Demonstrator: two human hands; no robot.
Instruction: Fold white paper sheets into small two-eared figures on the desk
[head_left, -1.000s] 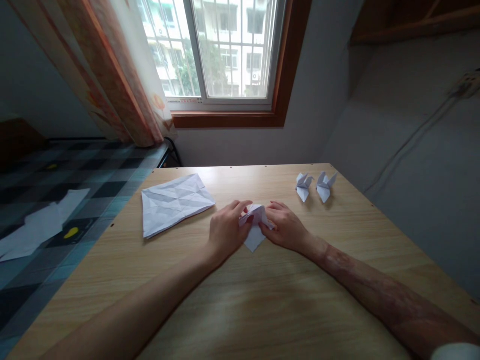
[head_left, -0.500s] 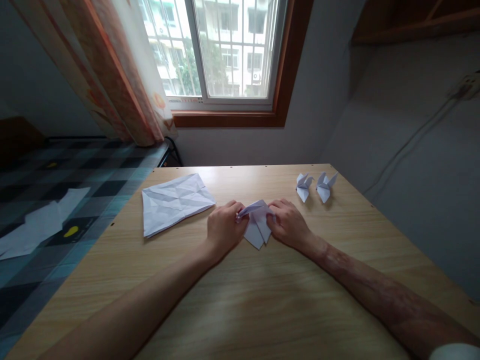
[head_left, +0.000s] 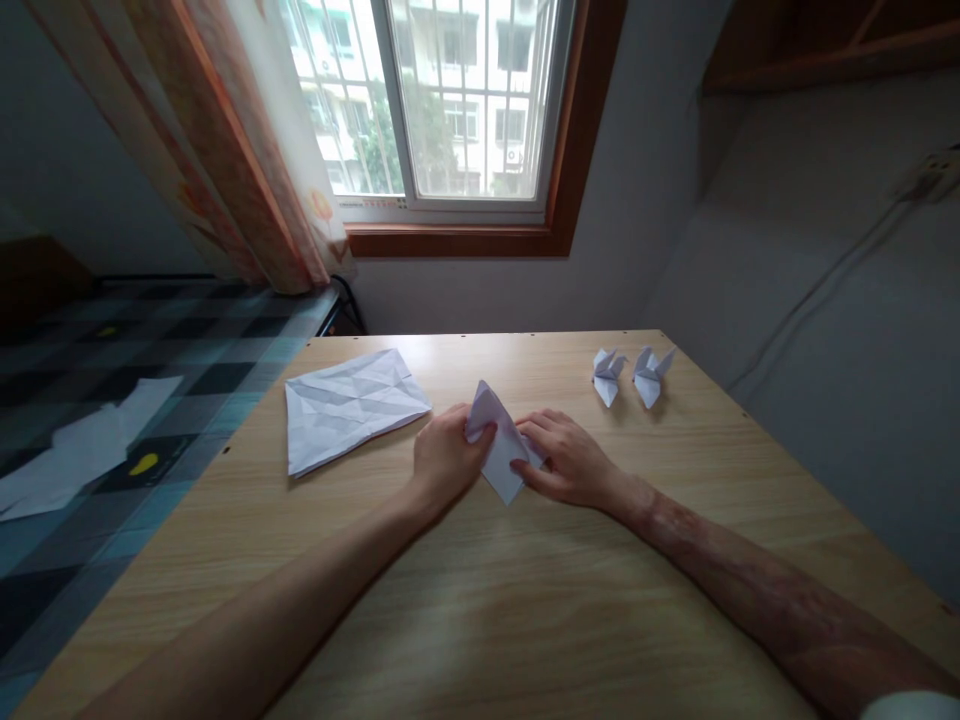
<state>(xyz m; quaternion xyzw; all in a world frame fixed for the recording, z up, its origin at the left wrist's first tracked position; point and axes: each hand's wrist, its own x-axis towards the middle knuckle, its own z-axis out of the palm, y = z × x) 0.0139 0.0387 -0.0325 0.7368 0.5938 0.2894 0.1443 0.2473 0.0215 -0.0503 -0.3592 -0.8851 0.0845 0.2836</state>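
Observation:
A folded sheet of white paper point(head_left: 501, 462) is held between my hands above the middle of the table, one pointed corner standing up and another pointing toward me. My left hand point(head_left: 450, 450) grips its left side, the thumb pressed on the front face. On the right edge, my right hand point(head_left: 562, 455) pinches a flap between thumb and fingers. Part of the paper is hidden behind the fingers. Two small folded paper cranes, a left one point(head_left: 607, 376) and a right one point(head_left: 651, 376), stand beyond my right hand.
Creased white paper sheets point(head_left: 352, 410) lie at the table's left. The wooden table point(head_left: 465, 620) reaches toward the wall below the window point(head_left: 465, 110). On the left, a bed with a checked cover point(head_left: 217, 320) holds loose white paper point(head_left: 90, 440).
The folded paper has been turned, and its top corner now points up where a flap lay folded across before. My right thumb has shifted lower and the right fingers have spread along the edge.

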